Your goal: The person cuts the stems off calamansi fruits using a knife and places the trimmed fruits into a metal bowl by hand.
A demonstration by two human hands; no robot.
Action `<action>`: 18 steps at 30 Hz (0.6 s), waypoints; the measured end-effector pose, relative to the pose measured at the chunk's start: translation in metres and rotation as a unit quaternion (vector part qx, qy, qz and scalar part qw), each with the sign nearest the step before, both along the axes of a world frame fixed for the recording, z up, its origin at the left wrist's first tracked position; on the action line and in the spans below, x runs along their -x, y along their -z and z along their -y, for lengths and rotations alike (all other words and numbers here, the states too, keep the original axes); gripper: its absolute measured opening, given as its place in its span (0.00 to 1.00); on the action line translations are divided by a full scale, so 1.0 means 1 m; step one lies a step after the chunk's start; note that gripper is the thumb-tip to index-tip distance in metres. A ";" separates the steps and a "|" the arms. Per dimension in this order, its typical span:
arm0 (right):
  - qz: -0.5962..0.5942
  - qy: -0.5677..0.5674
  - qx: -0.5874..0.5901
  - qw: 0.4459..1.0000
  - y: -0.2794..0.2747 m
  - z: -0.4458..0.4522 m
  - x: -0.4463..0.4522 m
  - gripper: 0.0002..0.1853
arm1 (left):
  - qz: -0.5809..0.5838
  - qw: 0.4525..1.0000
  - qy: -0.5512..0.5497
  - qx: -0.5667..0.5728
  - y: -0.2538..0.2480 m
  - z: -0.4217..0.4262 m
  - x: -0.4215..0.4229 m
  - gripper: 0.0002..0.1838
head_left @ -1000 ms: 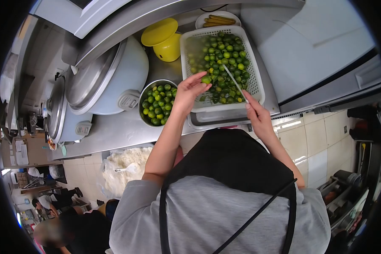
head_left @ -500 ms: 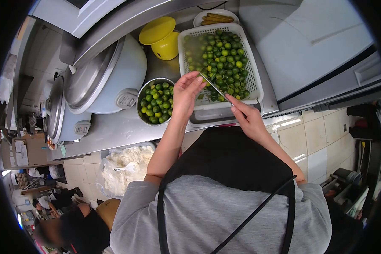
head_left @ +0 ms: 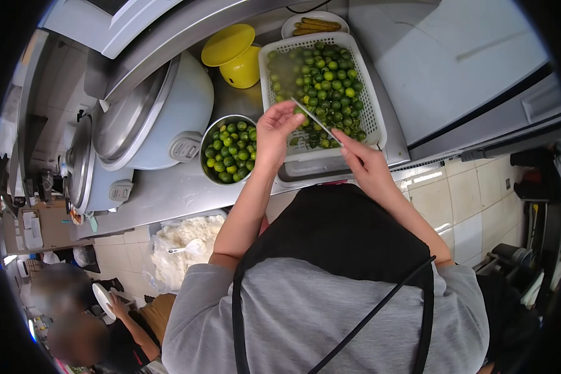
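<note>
My left hand (head_left: 277, 133) pinches a small green citrus fruit (head_left: 300, 112) over the near left part of a white perforated basket (head_left: 380, 119). My right hand (head_left: 363, 163) is closed round the handle of a knife (head_left: 318, 122), whose blade slants up and left to the fruit. Many green citrus fruits (head_left: 330, 76) with some leaves lie in the basket. Left of my left hand, a round metal bowl (head_left: 203, 163) holds more of the same fruits.
A yellow container (head_left: 242, 67) stands behind the bowl. Large cookers (head_left: 190, 103) are on the left. A plate (head_left: 288, 27) with brown sticks lies behind the basket. White rice-like food (head_left: 184, 252) sits below the counter. Other people (head_left: 131, 336) are at lower left.
The knife has moved left from over the basket's fruits to the fruit in my left hand. At lower left, a person's arm with a white plate has come into view.
</note>
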State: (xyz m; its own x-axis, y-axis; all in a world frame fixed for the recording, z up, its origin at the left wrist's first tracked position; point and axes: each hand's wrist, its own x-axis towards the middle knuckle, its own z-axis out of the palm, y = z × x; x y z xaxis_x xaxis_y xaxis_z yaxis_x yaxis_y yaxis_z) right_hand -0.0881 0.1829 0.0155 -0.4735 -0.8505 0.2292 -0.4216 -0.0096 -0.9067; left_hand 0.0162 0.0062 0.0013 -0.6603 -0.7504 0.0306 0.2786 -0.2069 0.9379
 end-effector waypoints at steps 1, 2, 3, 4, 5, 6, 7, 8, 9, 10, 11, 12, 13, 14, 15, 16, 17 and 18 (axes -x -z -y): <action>0.000 -0.003 0.000 1.000 0.000 -0.002 -0.002 0.18 | 0.007 1.000 -0.027 0.002 -0.003 0.003 -0.001 0.14; -0.010 -0.006 0.002 1.000 0.000 -0.004 -0.004 0.18 | 0.018 0.999 -0.026 0.019 -0.006 0.003 -0.003 0.14; -0.020 -0.007 0.003 1.000 0.001 -0.005 -0.005 0.18 | 0.020 0.999 -0.027 0.019 -0.006 0.003 -0.004 0.14; -0.020 -0.007 0.002 1.000 -0.001 -0.006 -0.005 0.18 | 0.016 0.999 -0.026 0.013 -0.005 0.003 -0.004 0.13; -0.013 -0.007 -0.015 1.000 -0.004 -0.005 -0.004 0.18 | 0.012 1.000 -0.025 0.008 -0.005 0.002 -0.003 0.13; -0.006 -0.007 -0.031 0.999 -0.006 -0.004 -0.003 0.18 | 0.012 1.000 -0.024 0.006 -0.004 0.000 -0.002 0.13; -0.006 -0.006 -0.032 0.999 -0.005 -0.001 -0.002 0.18 | 0.016 1.000 -0.010 0.020 -0.004 -0.002 -0.001 0.12; -0.015 0.002 -0.043 0.999 -0.005 0.003 -0.001 0.18 | 0.020 0.999 0.004 0.034 -0.004 -0.004 -0.001 0.11; -0.024 0.010 -0.054 0.998 -0.004 0.006 0.000 0.18 | 0.020 0.999 0.004 0.034 -0.005 -0.009 -0.001 0.11; -0.023 0.010 -0.054 0.998 -0.005 0.008 0.000 0.18 | 0.009 1.000 0.022 0.006 -0.008 -0.014 0.000 0.11; -0.019 0.013 -0.036 0.999 -0.005 0.011 0.000 0.18 | -0.003 0.999 0.040 -0.021 -0.010 -0.017 0.000 0.11; -0.015 0.015 -0.017 1.000 -0.005 0.013 0.000 0.18 | -0.006 0.998 0.050 -0.045 -0.010 -0.014 -0.001 0.10; -0.014 0.013 -0.017 1.000 -0.004 0.013 0.000 0.18 | -0.005 0.998 0.048 -0.045 -0.010 -0.010 -0.003 0.10; -0.024 0.008 -0.030 0.999 -0.003 0.011 0.001 0.18 | -0.023 0.994 0.041 -0.094 -0.009 -0.005 -0.006 0.10; -0.034 0.001 -0.043 0.998 -0.002 0.010 0.002 0.18 | -0.042 0.988 0.033 -0.142 -0.009 0.003 -0.010 0.10; -0.034 -0.004 -0.042 0.999 0.001 0.008 0.003 0.18 | -0.044 0.991 0.030 -0.120 -0.006 0.013 -0.018 0.11; -0.032 -0.022 -0.039 0.998 0.004 0.005 0.003 0.17 | -0.028 0.995 0.006 -0.096 -0.002 0.028 -0.027 0.11; -0.031 -0.038 -0.036 0.998 0.006 0.003 0.003 0.17 | 0.012 0.997 -0.031 -0.065 -0.010 0.039 -0.040 0.12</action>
